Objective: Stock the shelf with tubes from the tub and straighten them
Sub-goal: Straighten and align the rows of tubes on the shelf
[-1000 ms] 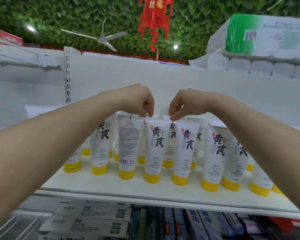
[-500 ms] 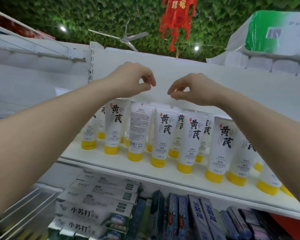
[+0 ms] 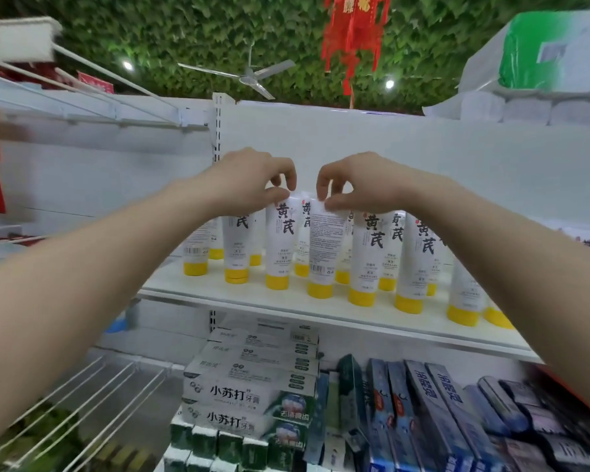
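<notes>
Tubes (image 3: 368, 258) reading 黄芪; boxes (image 3: 230, 393) perhaps 小苏打牙膏.

Both forearms are bare to the frame edge, with no sleeves, and the hands (image 3: 307, 185) wear no gloves.

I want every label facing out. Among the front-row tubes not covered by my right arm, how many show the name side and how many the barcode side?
Name-side tubes: 4
Barcode-side tubes: 2
Total: 6
</notes>
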